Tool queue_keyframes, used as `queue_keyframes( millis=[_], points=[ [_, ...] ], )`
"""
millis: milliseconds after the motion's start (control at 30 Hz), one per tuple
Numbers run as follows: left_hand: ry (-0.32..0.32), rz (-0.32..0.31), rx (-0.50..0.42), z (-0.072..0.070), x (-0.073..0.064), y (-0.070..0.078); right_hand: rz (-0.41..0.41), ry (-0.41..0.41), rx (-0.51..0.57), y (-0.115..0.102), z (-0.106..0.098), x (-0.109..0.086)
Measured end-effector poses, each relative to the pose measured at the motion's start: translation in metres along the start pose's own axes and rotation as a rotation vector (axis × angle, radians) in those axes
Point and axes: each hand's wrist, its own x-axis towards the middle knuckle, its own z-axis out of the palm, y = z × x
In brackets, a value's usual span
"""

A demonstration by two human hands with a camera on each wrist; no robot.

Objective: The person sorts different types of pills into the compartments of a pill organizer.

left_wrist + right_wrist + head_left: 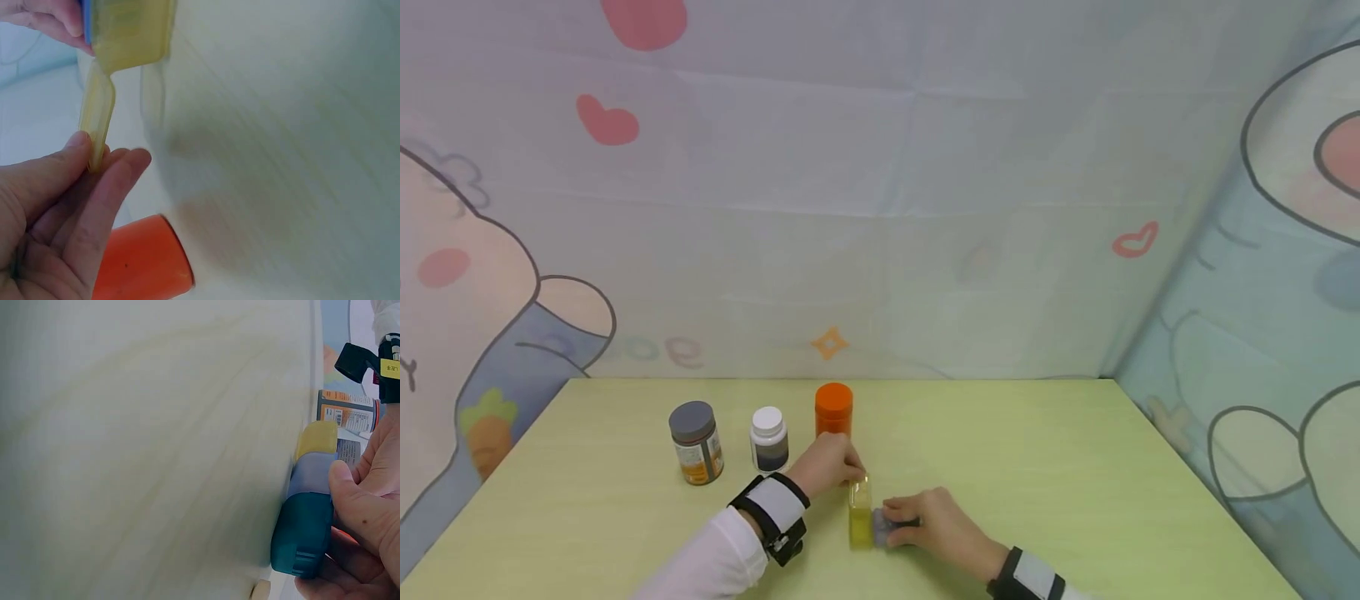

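A small pill box stands on the table with a yellow compartment (860,527), a purple one (312,474) and a teal one (303,531) side by side. My left hand (829,465) pinches the tip of a translucent yellow lid (98,115) between thumb and fingers; the lid sticks out from the yellow compartment. From the other side my right hand (942,527) grips the box, its thumb on the purple and teal part. Just behind my left hand is an orange bottle (833,407), its lower part hidden by that hand. What lies inside the compartment is not visible.
A brown-and-white bottle with a grey cap (696,443) and a smaller white bottle (769,439) stand to the left of my left hand. Behind the table's far edge hangs a printed cloth (887,250), with another side of it at right.
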Motion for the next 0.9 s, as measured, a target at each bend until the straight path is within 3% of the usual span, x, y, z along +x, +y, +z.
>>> queue_keyframes(
  millis=[233, 400, 467, 667, 767, 900],
  points=[
    [0.043, 0.026, 0.073, -0.007, -0.002, 0.003, -0.002, -0.008, -0.007, 0.001, 0.000, 0.003],
    [0.091, 0.022, 0.028, -0.026, -0.006, 0.012, -0.009, -0.017, -0.014, 0.000, -0.001, 0.004],
    [0.164, 0.007, 0.002, -0.039, -0.010, 0.018, -0.005, -0.021, -0.010, -0.001, -0.001, 0.004],
    [0.483, -0.065, -0.046, -0.090, -0.029, 0.024, 0.014, -0.031, 0.024, -0.005, 0.001, 0.005],
    [0.584, -0.118, -0.041, -0.115, -0.041, 0.013, 0.029, -0.032, 0.029, -0.004, 0.000, 0.006],
    [0.651, -0.264, -0.105, -0.136, -0.061, -0.011, 0.040, -0.027, 0.019, -0.001, 0.000, 0.005]
  ],
)
